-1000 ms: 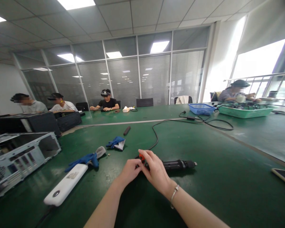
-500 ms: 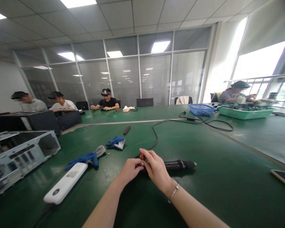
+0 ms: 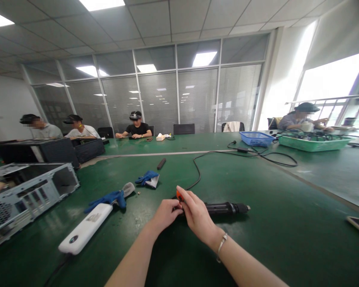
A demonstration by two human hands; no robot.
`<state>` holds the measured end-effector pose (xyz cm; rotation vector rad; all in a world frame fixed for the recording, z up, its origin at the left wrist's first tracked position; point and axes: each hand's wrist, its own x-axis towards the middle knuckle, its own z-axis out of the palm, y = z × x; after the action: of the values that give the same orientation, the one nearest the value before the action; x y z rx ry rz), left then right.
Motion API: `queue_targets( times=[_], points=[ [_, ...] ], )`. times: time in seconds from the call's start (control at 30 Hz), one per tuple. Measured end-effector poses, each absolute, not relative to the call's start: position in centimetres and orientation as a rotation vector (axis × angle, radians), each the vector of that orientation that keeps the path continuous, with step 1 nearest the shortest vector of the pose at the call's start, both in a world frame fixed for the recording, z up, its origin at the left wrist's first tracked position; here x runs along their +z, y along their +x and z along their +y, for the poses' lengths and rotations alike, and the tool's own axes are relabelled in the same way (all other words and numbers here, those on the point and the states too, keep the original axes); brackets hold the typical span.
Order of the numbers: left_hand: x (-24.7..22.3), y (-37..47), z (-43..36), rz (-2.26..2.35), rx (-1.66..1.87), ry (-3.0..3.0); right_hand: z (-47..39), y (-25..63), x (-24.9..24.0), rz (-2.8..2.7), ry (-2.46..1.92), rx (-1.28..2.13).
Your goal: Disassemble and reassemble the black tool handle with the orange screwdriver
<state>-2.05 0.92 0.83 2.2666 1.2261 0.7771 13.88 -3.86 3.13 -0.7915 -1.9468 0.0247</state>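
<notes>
A black pen-shaped power tool, like an electric screwdriver [image 3: 223, 209], lies on the green table [image 3: 275, 239] with its tip to the right. My right hand [image 3: 199, 215] is over its rear end, fingers closed around a small orange piece [image 3: 179, 195] whose kind I cannot make out. Close against it, my left hand [image 3: 166, 215] has thumb and fingers pinched together at the same spot. What the left fingers hold is hidden. A black cable [image 3: 198, 171] runs from behind the hands toward the back of the table.
At left stand an open metal computer case [image 3: 56, 181], a white oblong device [image 3: 85, 229] and blue-grey gloves [image 3: 112, 199]. Another glove [image 3: 148, 178] and a dark bar [image 3: 161, 164] lie beyond. Blue [image 3: 257, 139] and green [image 3: 314, 144] baskets are back right; several people sit around.
More of the orange piece shows above my right fingers, which have shifted slightly around it. Both hands stay together at the tool's rear end. The whole view has shifted a little.
</notes>
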Motion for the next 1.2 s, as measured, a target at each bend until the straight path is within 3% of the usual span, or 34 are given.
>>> queue_targets(
  times=[0.53, 1.2],
  points=[
    [0.96, -2.12, 0.85, 1.216, 0.773, 2.275, -3.84, 14.01, 2.61, -1.852, -0.836, -0.116],
    [0.95, -2.11, 0.89, 1.197, 0.775, 2.284, -4.02, 14.14, 2.76, -1.952, -0.771, 0.016]
  ],
)
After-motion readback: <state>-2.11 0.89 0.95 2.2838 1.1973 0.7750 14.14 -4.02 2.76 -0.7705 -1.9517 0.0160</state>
